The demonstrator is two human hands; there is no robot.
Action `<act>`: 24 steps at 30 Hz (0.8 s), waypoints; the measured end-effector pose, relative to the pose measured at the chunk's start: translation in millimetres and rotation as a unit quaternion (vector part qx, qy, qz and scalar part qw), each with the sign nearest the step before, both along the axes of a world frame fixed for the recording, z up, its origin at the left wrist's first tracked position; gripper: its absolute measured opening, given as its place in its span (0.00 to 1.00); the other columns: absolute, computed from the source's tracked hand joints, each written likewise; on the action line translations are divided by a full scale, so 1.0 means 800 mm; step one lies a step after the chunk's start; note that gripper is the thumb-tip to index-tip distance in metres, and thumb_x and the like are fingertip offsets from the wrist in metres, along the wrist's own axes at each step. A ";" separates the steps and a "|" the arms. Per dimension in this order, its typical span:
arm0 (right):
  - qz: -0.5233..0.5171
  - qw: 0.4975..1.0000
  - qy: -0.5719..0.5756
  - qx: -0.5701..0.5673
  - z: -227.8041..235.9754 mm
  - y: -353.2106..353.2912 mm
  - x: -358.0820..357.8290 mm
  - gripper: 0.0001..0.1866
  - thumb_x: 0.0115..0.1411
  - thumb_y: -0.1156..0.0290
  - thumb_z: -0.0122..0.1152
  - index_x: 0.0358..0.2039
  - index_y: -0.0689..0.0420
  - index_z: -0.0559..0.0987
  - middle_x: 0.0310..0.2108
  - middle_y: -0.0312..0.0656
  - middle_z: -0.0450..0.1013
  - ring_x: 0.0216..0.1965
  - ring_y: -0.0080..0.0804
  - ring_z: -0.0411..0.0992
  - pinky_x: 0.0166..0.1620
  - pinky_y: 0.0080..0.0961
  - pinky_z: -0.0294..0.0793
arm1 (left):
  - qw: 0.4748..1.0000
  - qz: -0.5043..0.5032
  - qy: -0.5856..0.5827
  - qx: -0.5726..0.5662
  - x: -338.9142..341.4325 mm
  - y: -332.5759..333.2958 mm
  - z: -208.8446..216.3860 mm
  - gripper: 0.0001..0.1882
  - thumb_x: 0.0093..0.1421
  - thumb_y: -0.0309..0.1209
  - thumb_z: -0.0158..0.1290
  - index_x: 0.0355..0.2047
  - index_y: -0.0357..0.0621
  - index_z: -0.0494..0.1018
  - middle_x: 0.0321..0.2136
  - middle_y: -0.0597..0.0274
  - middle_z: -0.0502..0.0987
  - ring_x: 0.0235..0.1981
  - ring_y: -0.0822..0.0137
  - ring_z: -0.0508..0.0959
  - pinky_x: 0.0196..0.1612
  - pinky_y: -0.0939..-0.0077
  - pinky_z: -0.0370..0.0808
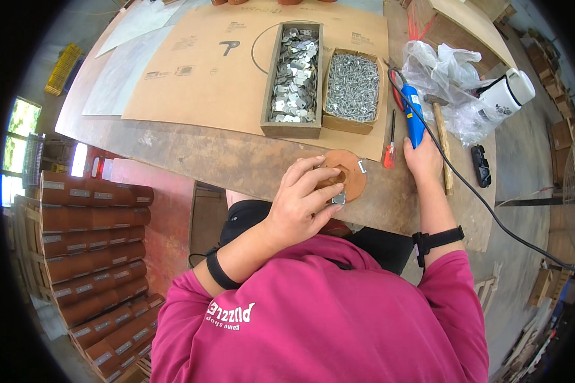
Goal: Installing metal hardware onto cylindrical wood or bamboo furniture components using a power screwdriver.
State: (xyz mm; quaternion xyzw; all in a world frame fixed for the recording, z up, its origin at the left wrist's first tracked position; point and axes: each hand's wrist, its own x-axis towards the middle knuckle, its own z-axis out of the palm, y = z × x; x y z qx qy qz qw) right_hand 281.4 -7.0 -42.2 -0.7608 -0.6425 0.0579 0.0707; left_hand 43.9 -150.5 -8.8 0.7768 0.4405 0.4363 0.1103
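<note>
At the front edge of the table is a round terracotta-coloured piece (pixel 353 182) with a hollow in its middle. My left hand (pixel 305 195) grips it, fingers curled over its near left side. By my left fingertips sits a small grey metal plate (pixel 339 198); a second small bright metal bit (pixel 363 166) shows on the piece's right rim. My right hand (pixel 423 156) is wrapped round the lower end of a blue corded power screwdriver (pixel 414 112), which points away from me. My right fingers are partly hidden beneath it.
A wooden box (pixel 291 130) of small metal plates and a carton (pixel 349 124) of screws stand ahead. Nearby lie a red-handled screwdriver (pixel 390 156), a hammer (pixel 442 131), a black object (pixel 481 166), plastic bags (pixel 444 70) and a white bottle (pixel 506 96). Terracotta pots (pixel 99 249) are stacked left.
</note>
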 end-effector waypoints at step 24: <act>-0.010 1.000 -0.004 -0.022 0.000 0.003 -0.001 0.31 0.50 0.53 0.50 0.50 0.60 0.63 0.41 0.57 0.68 0.42 0.52 0.68 0.45 0.41 0.66 | 0.997 -0.055 0.047 0.023 -0.015 0.031 0.041 0.20 0.39 0.33 0.59 0.35 0.41 0.71 0.38 0.52 0.69 0.44 0.52 0.67 0.47 0.60 0.64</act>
